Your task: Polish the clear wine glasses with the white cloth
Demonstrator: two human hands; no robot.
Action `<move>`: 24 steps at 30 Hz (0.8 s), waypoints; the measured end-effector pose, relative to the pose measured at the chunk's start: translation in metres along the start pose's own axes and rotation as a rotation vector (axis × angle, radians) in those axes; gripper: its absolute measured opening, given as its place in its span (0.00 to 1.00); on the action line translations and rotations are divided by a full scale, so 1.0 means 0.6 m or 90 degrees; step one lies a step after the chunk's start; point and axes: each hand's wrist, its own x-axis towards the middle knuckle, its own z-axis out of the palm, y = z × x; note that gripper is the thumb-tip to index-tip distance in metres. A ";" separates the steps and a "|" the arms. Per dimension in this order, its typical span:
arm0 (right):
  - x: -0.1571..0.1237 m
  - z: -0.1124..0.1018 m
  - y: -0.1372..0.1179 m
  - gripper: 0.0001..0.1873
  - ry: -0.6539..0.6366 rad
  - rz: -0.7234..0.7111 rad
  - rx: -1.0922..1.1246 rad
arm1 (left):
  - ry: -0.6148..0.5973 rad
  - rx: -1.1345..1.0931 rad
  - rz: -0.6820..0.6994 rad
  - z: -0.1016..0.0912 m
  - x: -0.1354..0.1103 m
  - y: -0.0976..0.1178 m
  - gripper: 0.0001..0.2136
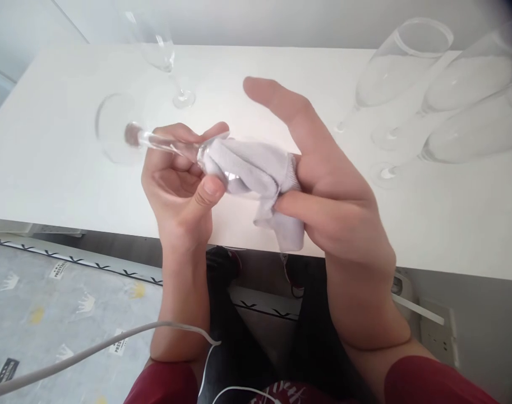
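Note:
My left hand (171,188) holds a clear champagne flute (171,143) tipped on its side, fingers and thumb around the lower bowl. Its round foot points left and its bowl points right. A pale grey-white cloth (256,163) is bunched at the bowl, apparently stuffed inside it, with a loose end hanging below. With the thumb and some fingers, my right hand (340,196) grips the cloth at the right, while one finger stretches up and away. The bowl's rim is hard to make out behind the cloth and fingers.
A single flute (182,95) stands at the back left of the white table (70,185). Several more flutes (399,73) stand at the right. A pale cable (91,356) crosses in front at the lower left, over a patterned grey surface (70,320).

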 end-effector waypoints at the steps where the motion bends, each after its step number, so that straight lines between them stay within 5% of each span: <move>1: -0.001 0.001 -0.003 0.45 0.003 0.005 0.040 | -0.007 -0.007 0.003 -0.001 0.000 0.002 0.22; 8: 0.003 0.020 -0.004 0.37 0.158 -0.003 0.063 | -0.002 0.022 -0.016 -0.005 -0.005 0.003 0.26; 13: 0.005 0.020 -0.006 0.49 0.173 0.031 0.109 | 0.035 0.018 -0.011 -0.006 -0.004 -0.006 0.23; 20: 0.004 0.012 -0.012 0.50 0.005 0.029 0.197 | -0.008 -0.011 -0.031 -0.001 -0.001 -0.005 0.24; 24: 0.001 0.008 -0.012 0.41 0.025 0.024 0.112 | 0.041 0.047 -0.040 -0.002 0.000 0.004 0.24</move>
